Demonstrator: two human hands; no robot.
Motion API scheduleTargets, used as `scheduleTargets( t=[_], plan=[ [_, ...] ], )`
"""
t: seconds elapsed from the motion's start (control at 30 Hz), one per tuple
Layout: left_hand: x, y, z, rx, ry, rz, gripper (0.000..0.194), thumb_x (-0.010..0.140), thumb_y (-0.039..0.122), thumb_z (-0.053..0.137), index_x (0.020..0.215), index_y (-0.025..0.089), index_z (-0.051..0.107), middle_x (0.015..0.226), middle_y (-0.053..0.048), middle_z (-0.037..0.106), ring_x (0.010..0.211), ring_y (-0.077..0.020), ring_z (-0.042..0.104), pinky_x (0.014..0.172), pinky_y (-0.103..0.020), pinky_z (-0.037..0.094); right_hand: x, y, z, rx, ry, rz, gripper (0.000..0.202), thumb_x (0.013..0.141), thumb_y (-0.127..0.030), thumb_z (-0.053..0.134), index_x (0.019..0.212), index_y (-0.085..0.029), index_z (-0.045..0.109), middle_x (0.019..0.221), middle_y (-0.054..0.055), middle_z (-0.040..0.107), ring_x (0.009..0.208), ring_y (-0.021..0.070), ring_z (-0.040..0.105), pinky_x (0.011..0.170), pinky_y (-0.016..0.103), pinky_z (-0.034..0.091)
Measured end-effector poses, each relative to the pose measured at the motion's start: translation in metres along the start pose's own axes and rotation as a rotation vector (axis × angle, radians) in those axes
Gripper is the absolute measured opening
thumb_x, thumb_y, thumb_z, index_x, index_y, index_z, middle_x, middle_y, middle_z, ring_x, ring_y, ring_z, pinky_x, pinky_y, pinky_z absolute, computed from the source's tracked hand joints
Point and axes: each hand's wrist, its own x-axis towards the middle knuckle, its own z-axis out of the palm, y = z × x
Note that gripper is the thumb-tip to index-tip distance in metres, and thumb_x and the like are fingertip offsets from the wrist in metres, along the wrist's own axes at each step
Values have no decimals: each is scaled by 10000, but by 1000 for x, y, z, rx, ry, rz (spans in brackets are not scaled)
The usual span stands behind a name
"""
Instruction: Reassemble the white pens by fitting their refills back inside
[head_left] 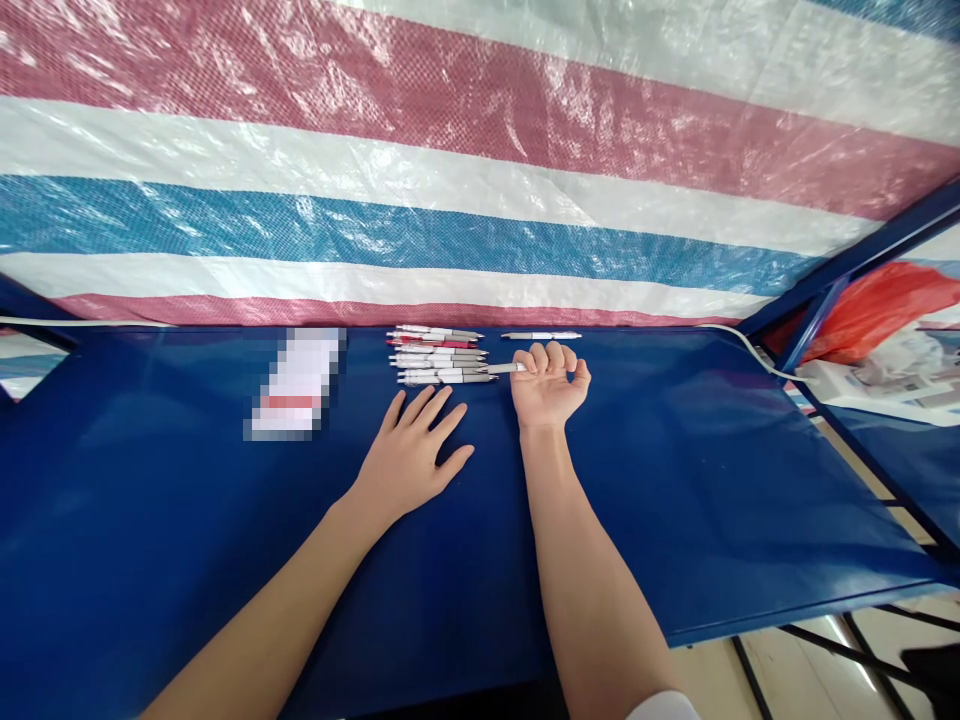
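- Here's the right hand (551,392), palm up on the right, fingers curled closed around a white pen (501,369), which pokes out leftward past the little finger
- That pen's long axis runs left to right, much in line with the row of pens (448,379) directly to its left, its exposed end right by their ends; whether they touch, you can't tell
- Over to the left hand (411,452), open and empty, palm down above or on the bench (675,480), fingers fanned, tips just short of the row's near side, so it's the nearer hand to those pens
- And a lone pen (541,336) lies crosswise beyond the right hand, close to the striped sheet (450,235), with the right hand clearly nearer
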Motion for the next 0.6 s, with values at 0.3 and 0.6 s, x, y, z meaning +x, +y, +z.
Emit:
scheduleTargets(
  t=[0.3, 0.6],
  plan=[
    [0, 0, 0, -9, -2, -5, 484, 951, 448, 479, 1340, 188, 603, 1469, -136, 504, 1380, -343, 435, 1158, -581, 290, -1, 0, 5, -4, 23, -2, 261, 836, -292, 460, 665, -234, 272, 585, -78, 222, 511, 111, 255, 504, 264, 344],
    [-1, 0, 1, -25, 14, -7, 463, 946, 449, 487, 1326, 215, 610, 1465, -128, 511, 1371, -342, 447, 1155, -579, 289, -1, 1, 2, -58, 38, -30, 256, 829, -299, 471, 656, -236, 293, 582, -75, 234, 505, 118, 270, 497, 285, 329]
  ],
)
